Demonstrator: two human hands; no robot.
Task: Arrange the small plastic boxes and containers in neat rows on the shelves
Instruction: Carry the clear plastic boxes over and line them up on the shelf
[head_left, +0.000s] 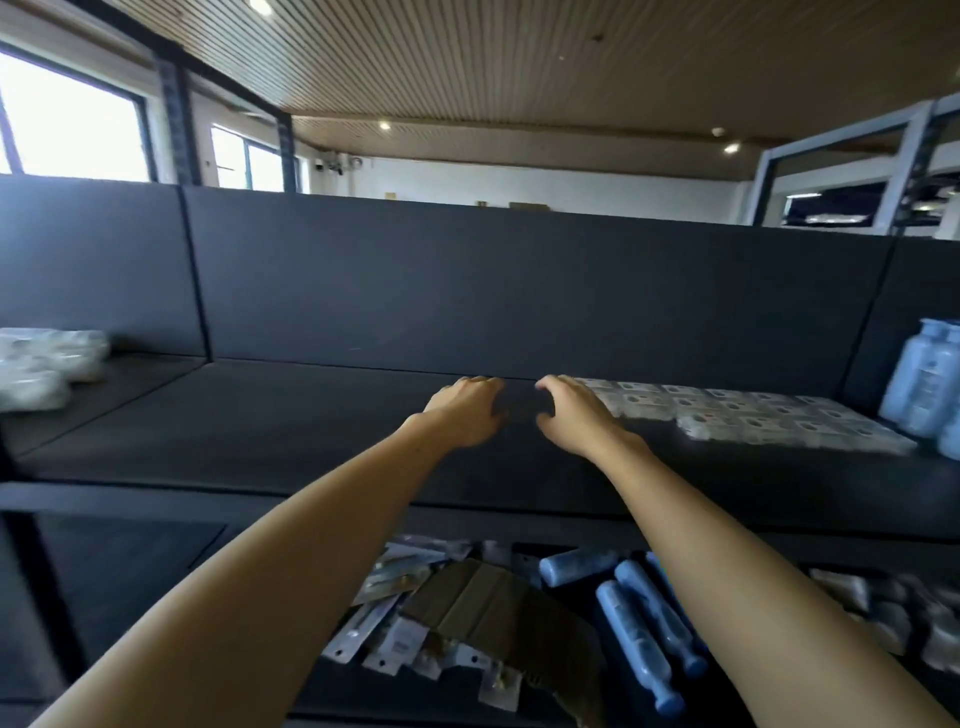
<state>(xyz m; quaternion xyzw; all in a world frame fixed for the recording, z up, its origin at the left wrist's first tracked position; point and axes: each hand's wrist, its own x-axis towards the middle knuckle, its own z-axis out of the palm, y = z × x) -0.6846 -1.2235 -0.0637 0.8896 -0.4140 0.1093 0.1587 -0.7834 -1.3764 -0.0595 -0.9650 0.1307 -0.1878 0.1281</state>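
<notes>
Both forearms reached over the lower shelf (130, 571), where blue tubes (644, 629) and flat packets (384, 613) lay jumbled. Left hand (465, 413) and right hand (574, 415) hovered close together over the upper shelf (260, 415), fingers curled, apparently holding nothing. Small clear boxes (753, 421) sat in rows just right of the right hand.

Blue bottles (922, 382): upright at the upper shelf's right end.
Blue tubes (644, 618): lying loose on the lower shelf.
Cardboard piece (483, 605): resting on flat sachets (384, 631), lower shelf.
Windows (72, 119): bright, upper left.
Ceiling (467, 57): slatted, with round lights.
</notes>
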